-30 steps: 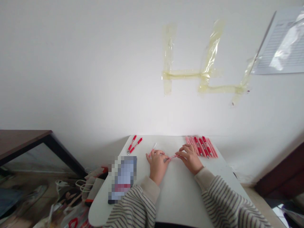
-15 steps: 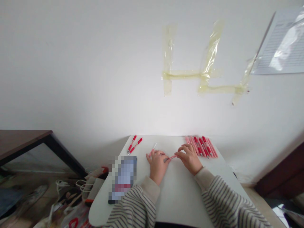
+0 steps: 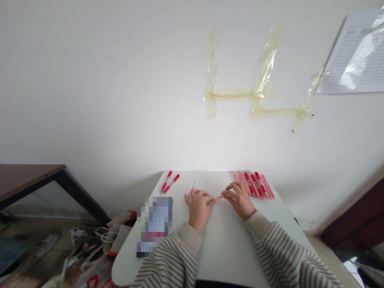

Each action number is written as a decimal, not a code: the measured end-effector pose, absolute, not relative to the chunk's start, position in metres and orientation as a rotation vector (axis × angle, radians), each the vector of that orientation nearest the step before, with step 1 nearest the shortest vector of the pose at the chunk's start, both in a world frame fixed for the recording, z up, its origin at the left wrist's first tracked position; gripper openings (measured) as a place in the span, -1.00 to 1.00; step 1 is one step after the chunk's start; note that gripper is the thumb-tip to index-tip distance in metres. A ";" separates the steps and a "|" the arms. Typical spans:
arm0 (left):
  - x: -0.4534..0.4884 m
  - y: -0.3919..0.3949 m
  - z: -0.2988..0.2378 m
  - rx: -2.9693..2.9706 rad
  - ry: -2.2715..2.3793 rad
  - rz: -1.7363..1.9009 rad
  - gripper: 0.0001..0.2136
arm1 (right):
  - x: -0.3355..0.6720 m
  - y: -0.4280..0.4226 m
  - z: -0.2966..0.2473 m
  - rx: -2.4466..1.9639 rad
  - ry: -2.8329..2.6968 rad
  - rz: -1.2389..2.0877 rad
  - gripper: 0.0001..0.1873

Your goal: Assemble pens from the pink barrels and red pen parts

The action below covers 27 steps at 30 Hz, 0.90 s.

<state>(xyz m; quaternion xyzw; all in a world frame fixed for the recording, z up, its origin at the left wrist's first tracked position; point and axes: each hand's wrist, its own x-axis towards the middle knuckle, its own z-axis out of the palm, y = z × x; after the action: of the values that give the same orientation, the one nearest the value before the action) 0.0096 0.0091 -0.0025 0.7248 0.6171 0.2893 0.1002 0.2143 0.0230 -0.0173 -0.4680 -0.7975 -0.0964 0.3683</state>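
My left hand (image 3: 199, 209) is closed over the middle of the white table, its fingers round the left end of a thin pink-red pen (image 3: 218, 197). My right hand (image 3: 241, 200) pinches the same pen near its right end. A slim pink and clear stick (image 3: 195, 185), perhaps a refill or pen part, pokes out past the left fingertips; whether those fingers touch it I cannot tell. Beyond my right hand lies a row of several pink and red pens (image 3: 255, 185). Two red pens (image 3: 171, 184) with silver tips rest at the far left.
A phone (image 3: 156, 226) with a blurred screen lies on the left of the white table (image 3: 231, 256). Bags and cords (image 3: 99, 248) crowd the floor to the left, below a brown desk (image 3: 30, 176). The wall, with yellowed tape (image 3: 234, 96), stands right behind the table.
My right hand and the pen in it have shifted very slightly. Otherwise both hands and the things on the table look the same.
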 end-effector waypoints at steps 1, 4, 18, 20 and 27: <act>0.010 0.009 -0.002 2.142 1.823 0.853 -0.91 | 0.214 0.023 -0.018 -1.203 -2.047 -0.246 -0.82; 0.009 0.008 -0.001 2.141 1.834 0.849 -0.91 | 0.215 0.023 -0.018 -1.210 -2.034 -0.242 -0.83; -0.004 0.009 0.006 2.119 2.077 0.868 -0.92 | 0.220 0.023 -0.019 -1.267 -1.967 -0.247 -0.83; -0.006 0.009 0.006 2.119 2.102 0.869 -0.92 | 0.219 0.023 -0.018 -1.262 -1.994 -0.229 -0.83; -0.003 0.009 0.005 2.127 2.065 0.848 -0.93 | 0.218 0.024 -0.019 -1.240 -2.058 -0.156 -0.81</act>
<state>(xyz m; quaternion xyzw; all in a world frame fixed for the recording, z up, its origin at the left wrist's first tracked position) -0.0032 0.0094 0.0052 0.6896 0.6693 0.2749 0.0291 0.2184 0.0243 -0.0189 -0.4808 -0.7979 -0.0603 0.3587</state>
